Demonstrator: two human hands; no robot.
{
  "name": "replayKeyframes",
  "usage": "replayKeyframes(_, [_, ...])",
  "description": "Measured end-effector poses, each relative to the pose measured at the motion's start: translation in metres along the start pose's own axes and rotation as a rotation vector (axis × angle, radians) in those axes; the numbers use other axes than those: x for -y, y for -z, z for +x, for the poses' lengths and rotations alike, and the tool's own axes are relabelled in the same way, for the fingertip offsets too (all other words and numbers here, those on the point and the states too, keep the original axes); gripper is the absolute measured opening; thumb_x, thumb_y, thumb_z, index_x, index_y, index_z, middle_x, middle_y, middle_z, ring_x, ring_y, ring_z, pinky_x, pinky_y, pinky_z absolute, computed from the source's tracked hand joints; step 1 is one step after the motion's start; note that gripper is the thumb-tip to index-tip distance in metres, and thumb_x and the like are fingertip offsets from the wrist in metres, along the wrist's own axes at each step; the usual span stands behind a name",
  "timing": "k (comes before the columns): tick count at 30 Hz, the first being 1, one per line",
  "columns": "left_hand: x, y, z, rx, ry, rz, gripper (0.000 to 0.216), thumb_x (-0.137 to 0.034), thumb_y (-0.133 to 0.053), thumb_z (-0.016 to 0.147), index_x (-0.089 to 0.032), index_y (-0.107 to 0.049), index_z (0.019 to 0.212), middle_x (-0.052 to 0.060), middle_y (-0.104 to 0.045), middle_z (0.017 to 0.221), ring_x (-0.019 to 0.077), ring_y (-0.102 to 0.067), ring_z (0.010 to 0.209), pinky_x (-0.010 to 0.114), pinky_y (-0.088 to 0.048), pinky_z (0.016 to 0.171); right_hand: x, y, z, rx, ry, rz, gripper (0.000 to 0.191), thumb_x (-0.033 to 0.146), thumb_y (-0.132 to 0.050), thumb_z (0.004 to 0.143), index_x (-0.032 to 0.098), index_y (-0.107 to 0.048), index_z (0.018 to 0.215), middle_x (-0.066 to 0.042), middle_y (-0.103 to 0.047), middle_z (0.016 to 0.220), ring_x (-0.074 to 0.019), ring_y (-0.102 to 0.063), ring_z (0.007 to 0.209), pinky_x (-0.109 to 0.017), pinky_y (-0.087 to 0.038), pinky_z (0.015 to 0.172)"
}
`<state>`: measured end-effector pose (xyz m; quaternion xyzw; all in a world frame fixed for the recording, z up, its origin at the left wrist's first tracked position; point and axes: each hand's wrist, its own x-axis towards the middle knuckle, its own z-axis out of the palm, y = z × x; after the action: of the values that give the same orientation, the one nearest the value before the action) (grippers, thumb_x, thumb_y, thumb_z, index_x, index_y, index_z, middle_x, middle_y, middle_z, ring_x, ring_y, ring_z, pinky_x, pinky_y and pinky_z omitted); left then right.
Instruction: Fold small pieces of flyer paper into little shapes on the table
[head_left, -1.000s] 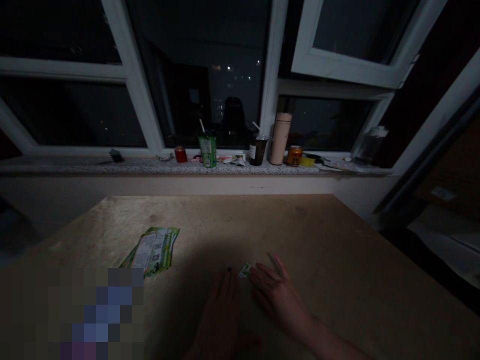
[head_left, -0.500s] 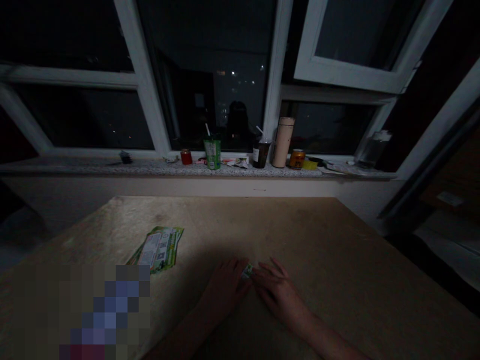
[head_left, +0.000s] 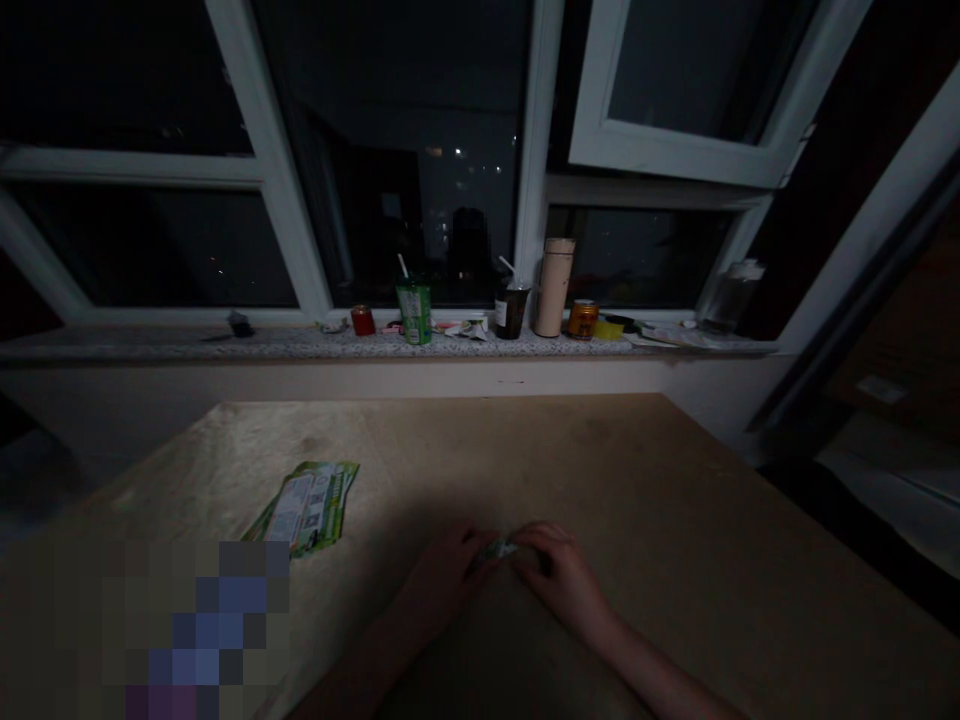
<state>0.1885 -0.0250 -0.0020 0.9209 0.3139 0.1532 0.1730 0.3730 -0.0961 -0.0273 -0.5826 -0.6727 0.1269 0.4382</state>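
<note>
A small, crumpled green-and-white packet (head_left: 500, 548) is between my two hands, low over the table; the dim light hides its exact kind. My left hand (head_left: 448, 568) lies in shadow, its thumb and fingers closed on the packet's left end. On the right end, the curled thumb and fingers of my right hand (head_left: 553, 562) pinch it. To the left lie flat green printed pouches (head_left: 319, 508), overlapping, with a white label panel facing up.
A brown table (head_left: 600, 450) reaches to the wall below the window. Along the speckled sill (head_left: 292, 345) stand a green cup (head_left: 415, 312), a dark cup (head_left: 511, 308), a beige flask (head_left: 555, 288), a red jar (head_left: 363, 320) and a gold can (head_left: 583, 320). Pixelation covers the lower left.
The fingers of my right hand have gone from stretched out to curled round the packet's end. My left fingers have also drawn in. The view has shifted slightly.
</note>
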Motion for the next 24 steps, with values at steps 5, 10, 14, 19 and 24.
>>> replayKeyframes(5, [0.000,0.001,0.000,0.008,0.011,-0.071,0.024,-0.030,-0.051,0.093,-0.022,-0.061,0.113,0.004,-0.061,0.104,0.0197,-0.057,0.095,0.031,-0.044,0.085,0.000,0.000,0.002,-0.024,-0.022,0.019,0.010,0.025,-0.065,0.080,0.024,-0.071,0.087,-0.004,-0.069,0.086,-0.0218,-0.063,0.087,-0.036,-0.047,0.081])
replayKeyframes(10, [0.001,-0.001,-0.001,-0.001,0.023,-0.144,0.026,-0.034,-0.050,0.093,-0.024,-0.061,0.114,0.003,-0.061,0.107,0.0201,-0.056,0.098,0.032,-0.042,0.088,0.004,0.003,0.010,0.010,-0.079,0.144,0.018,0.031,-0.058,0.084,0.021,-0.072,0.079,-0.003,-0.070,0.074,-0.0190,-0.064,0.072,-0.030,-0.049,0.069])
replayKeyframes(14, [0.002,-0.001,-0.001,-0.007,0.047,-0.220,0.028,-0.037,-0.052,0.091,-0.024,-0.062,0.114,0.004,-0.063,0.108,0.0216,-0.058,0.098,0.033,-0.043,0.087,0.006,0.004,0.018,0.071,-0.181,0.296,0.020,0.031,-0.059,0.081,0.018,-0.072,0.075,-0.003,-0.069,0.070,-0.0178,-0.063,0.065,-0.026,-0.048,0.060])
replayKeyframes(19, [0.005,0.000,0.001,-0.029,0.094,-0.367,0.031,-0.036,-0.056,0.087,-0.024,-0.063,0.115,0.004,-0.067,0.107,0.0233,-0.061,0.095,0.033,-0.044,0.086,0.009,-0.006,0.022,0.052,-0.298,0.437,0.016,0.024,-0.068,0.071,0.016,-0.071,0.085,-0.002,-0.069,0.070,-0.0158,-0.061,0.063,-0.023,-0.046,0.057])
replayKeyframes(24, [0.006,0.002,0.002,-0.011,0.136,-0.570,0.031,-0.039,-0.060,0.084,-0.023,-0.068,0.109,0.002,-0.072,0.100,0.0242,-0.065,0.089,0.031,-0.048,0.081,0.012,-0.017,0.019,0.075,-0.325,0.586,0.016,0.024,-0.070,0.068,0.017,-0.072,0.082,-0.004,-0.071,0.074,-0.0184,-0.066,0.067,-0.026,-0.050,0.061])
